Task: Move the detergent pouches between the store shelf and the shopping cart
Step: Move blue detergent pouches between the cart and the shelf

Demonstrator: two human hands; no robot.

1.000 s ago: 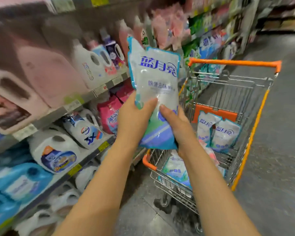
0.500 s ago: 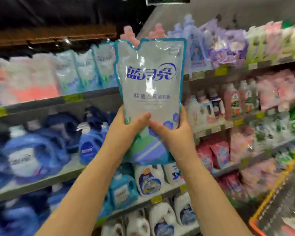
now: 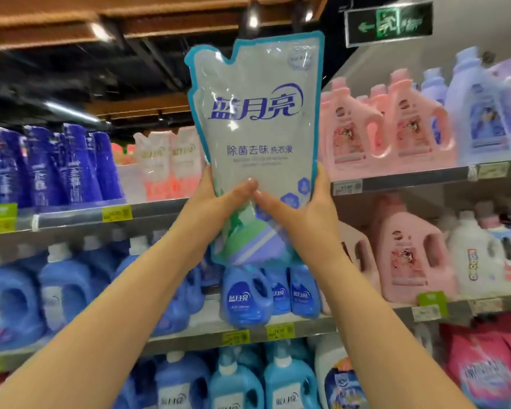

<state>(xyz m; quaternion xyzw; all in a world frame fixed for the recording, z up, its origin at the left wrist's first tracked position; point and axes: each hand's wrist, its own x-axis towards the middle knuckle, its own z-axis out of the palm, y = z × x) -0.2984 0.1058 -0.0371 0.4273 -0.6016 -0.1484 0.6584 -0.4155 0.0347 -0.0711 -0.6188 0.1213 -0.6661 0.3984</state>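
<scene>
The left arm is extended upward from the lower left. The left hand (image 3: 219, 202) is curled round the lower left edge of the pouch (image 3: 257, 137), with the thumb pressed on the front. The pouch is held upright in the air before the top shelf (image 3: 77, 217), its long axis vertical, its notched top upward and its printed face turned to the camera. The lower right edge is gripped by the right hand (image 3: 306, 208), whose thumb is laid across the front.
</scene>
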